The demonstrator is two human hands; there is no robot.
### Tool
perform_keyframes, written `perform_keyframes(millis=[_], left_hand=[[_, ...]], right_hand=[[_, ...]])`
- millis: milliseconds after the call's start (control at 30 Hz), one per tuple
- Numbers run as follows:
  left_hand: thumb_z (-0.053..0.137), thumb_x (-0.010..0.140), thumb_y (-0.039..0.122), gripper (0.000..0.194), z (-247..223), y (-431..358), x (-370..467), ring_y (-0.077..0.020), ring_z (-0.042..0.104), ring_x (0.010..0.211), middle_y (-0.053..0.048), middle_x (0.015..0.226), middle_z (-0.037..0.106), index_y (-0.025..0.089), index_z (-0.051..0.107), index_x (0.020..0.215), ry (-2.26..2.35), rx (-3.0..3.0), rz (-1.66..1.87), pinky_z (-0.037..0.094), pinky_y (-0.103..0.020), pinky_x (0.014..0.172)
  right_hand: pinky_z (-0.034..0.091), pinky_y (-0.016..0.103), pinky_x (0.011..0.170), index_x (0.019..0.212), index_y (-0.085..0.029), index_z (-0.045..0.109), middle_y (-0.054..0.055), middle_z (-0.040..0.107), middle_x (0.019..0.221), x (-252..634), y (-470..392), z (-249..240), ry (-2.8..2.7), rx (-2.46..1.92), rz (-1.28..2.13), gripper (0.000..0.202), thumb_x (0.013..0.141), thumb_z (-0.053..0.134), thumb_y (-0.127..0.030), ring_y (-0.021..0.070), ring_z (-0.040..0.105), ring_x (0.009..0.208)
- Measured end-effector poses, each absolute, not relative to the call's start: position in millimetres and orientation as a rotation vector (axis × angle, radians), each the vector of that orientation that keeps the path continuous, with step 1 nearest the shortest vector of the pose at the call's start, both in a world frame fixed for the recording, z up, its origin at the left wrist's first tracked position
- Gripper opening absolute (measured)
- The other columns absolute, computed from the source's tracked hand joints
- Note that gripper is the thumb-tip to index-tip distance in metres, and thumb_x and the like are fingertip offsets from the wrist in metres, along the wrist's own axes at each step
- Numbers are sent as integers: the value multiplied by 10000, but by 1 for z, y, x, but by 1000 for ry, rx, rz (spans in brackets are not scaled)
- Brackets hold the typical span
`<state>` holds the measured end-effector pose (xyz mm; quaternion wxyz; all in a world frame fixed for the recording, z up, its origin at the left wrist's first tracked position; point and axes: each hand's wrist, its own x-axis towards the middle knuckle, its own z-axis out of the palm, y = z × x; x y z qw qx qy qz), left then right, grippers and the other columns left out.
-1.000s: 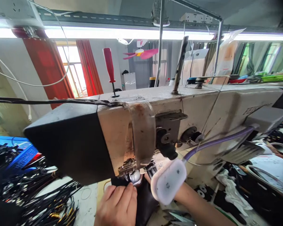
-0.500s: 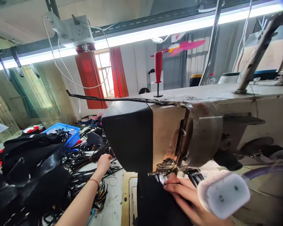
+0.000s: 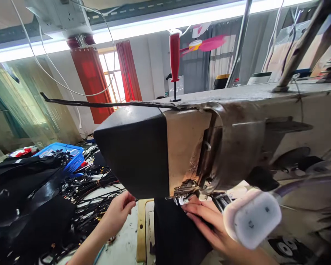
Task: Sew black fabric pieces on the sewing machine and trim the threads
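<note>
A sewing machine (image 3: 135,154) fills the middle of the view, its dark end cover towards the left. Black fabric (image 3: 171,235) lies beneath its presser foot (image 3: 179,200) and hangs towards me. My right hand (image 3: 212,224) presses on that fabric, fingertips drawn together right beside the foot. What the tips pinch there is partly hidden. My left hand (image 3: 117,211) is left of the machine head, fingers closed in a pinch at the lower edge of the cover. Whatever sits between those fingers is too small to name. A white lamp housing (image 3: 257,221) covers part of my right wrist.
Bundles of black cords (image 3: 99,195) and heaped black material (image 3: 38,217) cover the table on the left. Behind them stands a blue basket (image 3: 74,160). A red-handled screwdriver (image 3: 174,59) stands upright on the machine. A black strip (image 3: 99,103) juts left from its top.
My left hand has come from the cord bundles towards the machine's cover. My right hand stays by the presser foot. The whole view has shifted, so the machine appears farther left and higher.
</note>
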<state>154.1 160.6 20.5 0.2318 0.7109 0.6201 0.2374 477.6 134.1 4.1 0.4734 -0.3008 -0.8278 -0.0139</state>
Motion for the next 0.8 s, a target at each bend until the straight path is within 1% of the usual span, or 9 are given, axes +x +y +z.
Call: perform_keyframes(millis=[100, 200, 267, 367, 433, 533, 633, 733, 800], left_hand=[[469, 896, 359, 272, 24, 122, 175, -158, 608, 740, -19, 838, 694, 193, 663, 989, 1528, 1840, 708, 488, -265, 671], [544, 833, 422, 318, 27, 102, 186, -162, 569, 705, -25, 771, 660, 167, 669, 976, 1455, 1674, 799, 453, -274, 647], [590, 789, 422, 312, 28, 100, 187, -149, 540, 667, -6, 712, 626, 161, 674, 938, 1449, 1588, 825, 432, -263, 614], [621, 754, 393, 264, 26, 101, 185, -128, 509, 616, 22, 651, 583, 163, 678, 871, 1433, 1503, 852, 428, -250, 586], [620, 759, 359, 232, 25, 101, 184, -123, 521, 605, 24, 645, 585, 164, 685, 867, 1423, 1499, 880, 441, -243, 574], [618, 793, 300, 168, 24, 97, 183, -122, 566, 595, 11, 656, 629, 170, 698, 864, 1419, 1548, 921, 460, -227, 544], [627, 838, 169, 74, 22, 89, 183, -122, 641, 650, -7, 716, 684, 183, 688, 799, 1362, 1988, 1225, 513, -214, 594], [592, 855, 12, 178, 14, 78, 180, -134, 670, 774, -40, 828, 712, 159, 688, 822, 1075, 2653, 1646, 559, -261, 754], [579, 854, -26, 203, 5, 72, 175, -157, 667, 838, -65, 887, 720, 133, 698, 897, 967, 2867, 1706, 566, -330, 840]], right_hand=[[578, 262, 920, 1192, -317, 690, 33, 716, 1066, 479, 135, -1, -2083, -692, -54, 312, 941, 553, -193, 186, 698, 1020], [546, 296, 964, 1173, -295, 696, 55, 696, 1083, 478, 135, -2, -2053, -678, -86, 286, 964, 527, -198, 177, 682, 1041], [551, 306, 948, 1158, -276, 703, 71, 690, 1080, 477, 133, 2, -2047, -676, -100, 276, 964, 525, -191, 178, 685, 1023], [579, 282, 877, 1109, -242, 722, 80, 705, 1018, 475, 130, 15, -2075, -638, -152, 253, 952, 535, -173, 176, 700, 967], [585, 280, 864, 1083, -225, 731, 86, 711, 997, 474, 129, 22, -2087, -615, -179, 250, 946, 534, -156, 177, 705, 950], [587, 297, 873, 1080, -238, 739, 79, 715, 994, 474, 128, 26, -2077, -620, -159, 256, 935, 548, -149, 183, 706, 942], [590, 306, 871, 1086, -257, 741, 69, 717, 994, 475, 129, 25, -2070, -623, -119, 264, 923, 564, -148, 186, 705, 940], [590, 301, 873, 1086, -243, 741, 75, 711, 999, 475, 129, 25, -2067, -607, -113, 268, 921, 562, -133, 182, 700, 943], [588, 304, 886, 1086, -237, 742, 76, 709, 998, 474, 129, 26, -2066, -597, -115, 269, 921, 561, -128, 182, 696, 953]])
